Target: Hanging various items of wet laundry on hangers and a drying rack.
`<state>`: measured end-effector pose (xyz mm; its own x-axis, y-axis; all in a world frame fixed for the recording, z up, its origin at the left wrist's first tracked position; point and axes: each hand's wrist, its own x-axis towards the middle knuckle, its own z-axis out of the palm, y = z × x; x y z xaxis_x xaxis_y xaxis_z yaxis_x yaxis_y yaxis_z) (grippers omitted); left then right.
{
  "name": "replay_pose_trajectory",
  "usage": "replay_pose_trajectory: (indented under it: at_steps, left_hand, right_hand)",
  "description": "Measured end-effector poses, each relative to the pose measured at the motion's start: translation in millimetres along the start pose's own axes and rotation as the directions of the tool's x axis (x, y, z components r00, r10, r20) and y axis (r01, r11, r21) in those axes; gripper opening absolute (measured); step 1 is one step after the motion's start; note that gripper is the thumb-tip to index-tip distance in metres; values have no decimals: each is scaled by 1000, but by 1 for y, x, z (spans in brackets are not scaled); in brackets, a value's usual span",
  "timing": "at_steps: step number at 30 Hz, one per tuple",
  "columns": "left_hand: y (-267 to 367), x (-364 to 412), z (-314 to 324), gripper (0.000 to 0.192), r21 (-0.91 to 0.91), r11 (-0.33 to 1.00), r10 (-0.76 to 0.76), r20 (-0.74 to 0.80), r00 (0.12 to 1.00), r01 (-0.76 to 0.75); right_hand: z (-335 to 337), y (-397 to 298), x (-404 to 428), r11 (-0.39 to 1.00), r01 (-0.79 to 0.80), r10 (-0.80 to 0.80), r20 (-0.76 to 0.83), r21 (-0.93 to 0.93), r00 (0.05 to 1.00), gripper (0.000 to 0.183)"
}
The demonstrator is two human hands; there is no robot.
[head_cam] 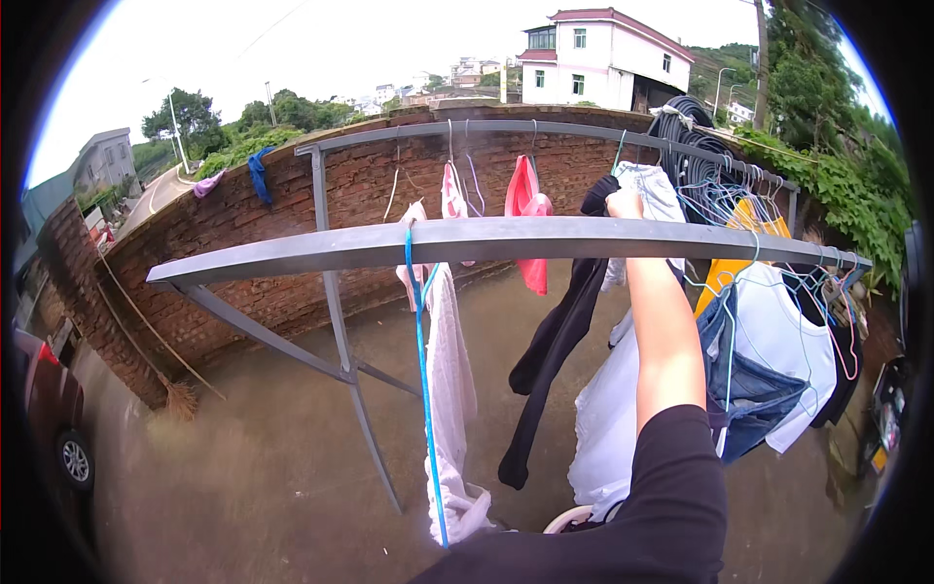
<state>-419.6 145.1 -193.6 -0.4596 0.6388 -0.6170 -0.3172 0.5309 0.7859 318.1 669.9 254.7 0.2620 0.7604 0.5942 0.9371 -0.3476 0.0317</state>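
Note:
My right hand (625, 202) reaches past the near grey metal bar (503, 239) of a clothes rack. It grips the bunched waist of a pair of black tights (558, 328), whose two legs dangle behind the bar. Close to that hand, a pale grey garment (649, 182) hangs from the far bar (496, 130). My left hand is out of view. Below my right arm hangs a white garment (604, 423), partly hidden by the arm. A whitish towel-like cloth (449, 379) hangs beside a long blue hooked pole (423, 365) at the near bar.
Pink and red pieces (527, 219) hang on the far bar. To the right are jeans (759, 394), a white sleeveless top (781, 343) and several wire hangers (846, 306). A pale basin rim (568, 520) shows below. Beyond stand a brick wall (270, 212) and a parked car (55, 409).

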Motion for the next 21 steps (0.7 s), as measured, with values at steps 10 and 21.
replay_pose_trajectory:
  at_steps: [10,21]
  left_hand:
    - [37,-7,60,24,163,986,32,-61,998,-21]
    - [85,15,62,26,585,793,21,252,967,-170]
  right_hand:
    - [65,8,58,715,-441,477,83,543,875,24]
    - [149,-124,-296,539,-680,657,256,498,709,40]
